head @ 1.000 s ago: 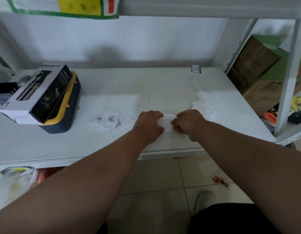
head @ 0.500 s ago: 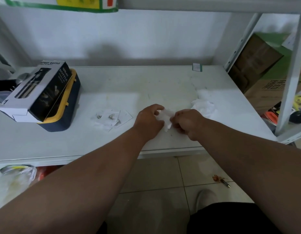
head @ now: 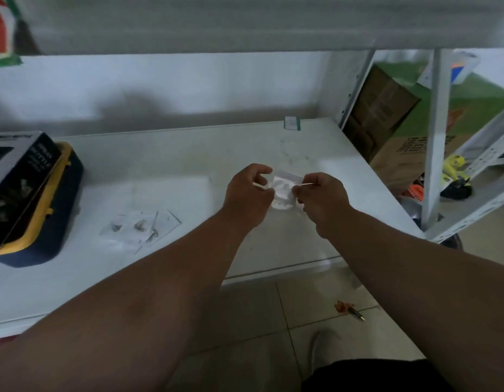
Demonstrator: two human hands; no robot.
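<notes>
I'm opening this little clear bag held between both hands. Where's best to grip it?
Likely the top edge of the small clear bag, one end each: left hand from the left, right hand from the right. It hangs limp, contents low, so the top is flat.

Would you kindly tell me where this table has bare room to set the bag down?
The table is bare between the case and the left hand, and behind the held bag up to the card. Nearer the front, packets crowd it.

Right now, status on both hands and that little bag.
Hands: left hand and right hand each pinch one edge of the small clear bag. Bag over the table. Nothing in the way.
</notes>
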